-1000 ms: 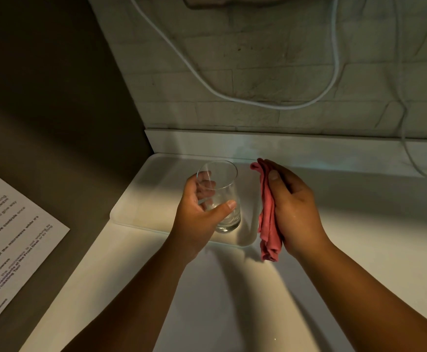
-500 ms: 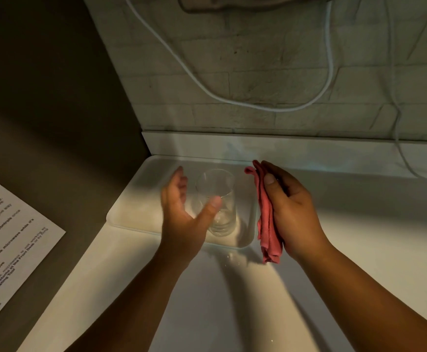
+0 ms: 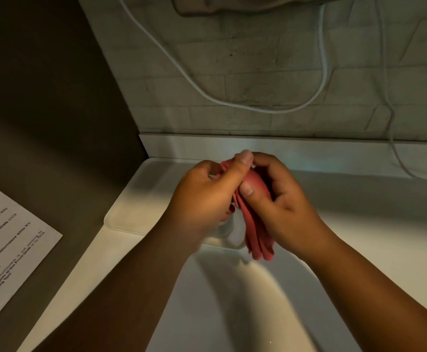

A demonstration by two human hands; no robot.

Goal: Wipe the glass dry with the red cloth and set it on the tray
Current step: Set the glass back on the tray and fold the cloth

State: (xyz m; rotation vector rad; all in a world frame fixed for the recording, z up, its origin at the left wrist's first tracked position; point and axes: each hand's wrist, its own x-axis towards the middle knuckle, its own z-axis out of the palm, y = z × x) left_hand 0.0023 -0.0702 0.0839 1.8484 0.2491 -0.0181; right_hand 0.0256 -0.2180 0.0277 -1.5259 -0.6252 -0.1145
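Observation:
The red cloth [image 3: 255, 224] hangs bunched between both hands above the white tray [image 3: 141, 196]. My right hand [image 3: 283, 207] grips its upper part with thumb and fingers. My left hand [image 3: 207, 199] pinches the cloth's top edge from the left. The clear glass [image 3: 223, 228] stands on the tray near its front right corner, mostly hidden behind my left hand; only its base shows. Neither hand touches the glass.
The tray lies on a white counter [image 3: 232, 301] in the corner by a brick wall [image 3: 258, 72]. White cables [image 3: 232, 102] hang along the wall. A printed paper sheet [image 3: 6, 250] lies on the dark surface at the left.
My left hand set the glass down on the tray, let go of it, and moved right to take hold of the red cloth. My right hand kept the cloth.

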